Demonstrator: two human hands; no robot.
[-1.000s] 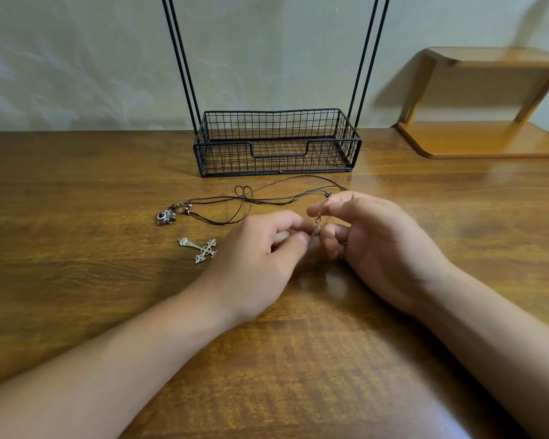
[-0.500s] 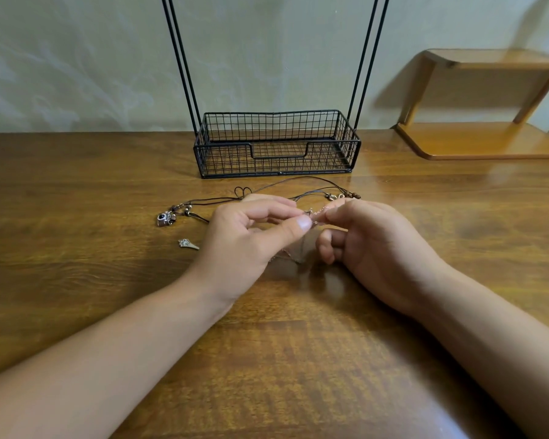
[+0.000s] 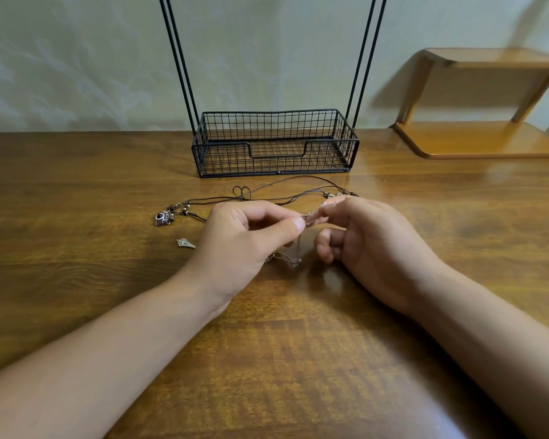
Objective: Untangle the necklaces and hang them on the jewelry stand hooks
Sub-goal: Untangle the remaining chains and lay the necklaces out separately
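My left hand (image 3: 244,245) and my right hand (image 3: 371,245) meet above the wooden table (image 3: 76,296), each pinching the thin silver chain (image 3: 313,213) between thumb and fingertips. A loop of that chain (image 3: 286,258) hangs down onto the table between my hands. Its silver cross pendant (image 3: 185,243) lies to the left, mostly hidden behind my left hand. A dark cord necklace (image 3: 286,185) with a small dark pendant (image 3: 163,218) lies just beyond my hands. The black wire jewelry stand (image 3: 274,144) sits behind it; its hooks are out of view above.
A light wooden shelf (image 3: 476,137) stands at the back right against the wall. The stand's wire basket base holds nothing that I can see, and its thin uprights (image 3: 178,58) rise out of frame.
Both hands have lifted slightly and shifted away from me with the silver chain. My left hand has moved over the cross pendant, which now shows only its tip.
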